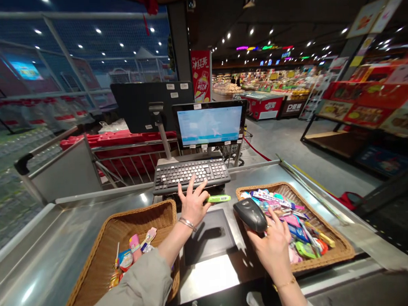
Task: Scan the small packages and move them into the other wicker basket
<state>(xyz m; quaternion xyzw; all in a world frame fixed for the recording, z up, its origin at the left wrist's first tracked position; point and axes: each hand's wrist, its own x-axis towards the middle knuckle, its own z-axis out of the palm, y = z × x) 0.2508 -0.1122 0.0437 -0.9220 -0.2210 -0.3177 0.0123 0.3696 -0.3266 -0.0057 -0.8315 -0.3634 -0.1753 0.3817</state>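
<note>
I stand at a supermarket checkout. My left hand (pixel 193 203) holds a small green packet (pixel 218 198) between thumb and finger, its other fingers spread above the keyboard (pixel 190 173). A bracelet circles that wrist. My right hand (pixel 273 247) grips a black handheld barcode scanner (pixel 250 213), whose head points toward the green packet. Below both hands lies a dark flat scan plate (pixel 209 236) set in the steel counter (pixel 59 249).
A wicker basket (pixel 103 252) with a few sweets sits on the left, and another wicker basket (pixel 333 251) full of colourful packets on the right. A lit monitor (pixel 209 125) stands behind the keyboard. Red trolleys and store shelves lie beyond.
</note>
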